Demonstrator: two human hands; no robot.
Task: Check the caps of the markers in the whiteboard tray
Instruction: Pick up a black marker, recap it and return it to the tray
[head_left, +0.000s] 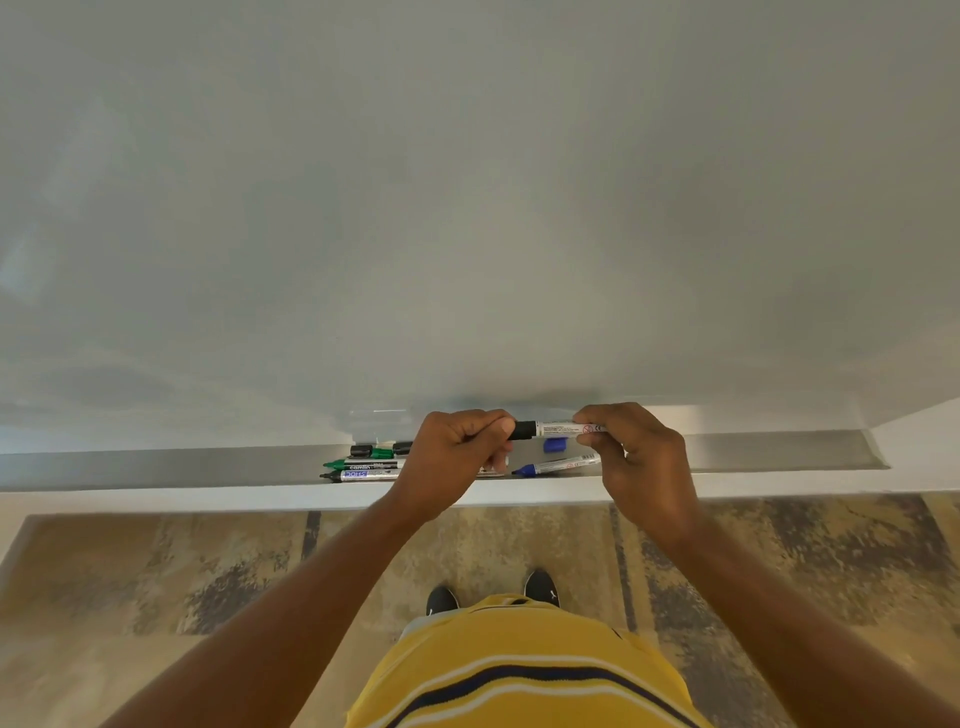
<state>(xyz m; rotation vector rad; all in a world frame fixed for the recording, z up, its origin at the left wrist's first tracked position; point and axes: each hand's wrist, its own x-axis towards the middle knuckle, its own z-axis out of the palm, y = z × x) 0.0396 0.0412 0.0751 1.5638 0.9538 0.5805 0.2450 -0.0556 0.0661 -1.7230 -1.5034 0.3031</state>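
I hold a black marker (553, 429) level above the whiteboard tray (156, 467). My left hand (457, 457) is closed around its black cap end, and my right hand (639, 457) pinches the white barrel. In the tray lie a green marker (358, 463) and a black marker (358, 475), both uncapped with tips pointing left. A blue marker (558, 464) lies uncapped to the right, with a loose blue cap (554, 445) behind it. Loose black caps (362, 450) and a green cap (382, 453) sit at the back.
The whiteboard (467, 208) fills the upper view. The tray's white front ledge (260, 501) runs across below my hands. Below it are a patterned floor (156, 571), my black shoes (540, 584) and my yellow striped shirt (519, 675).
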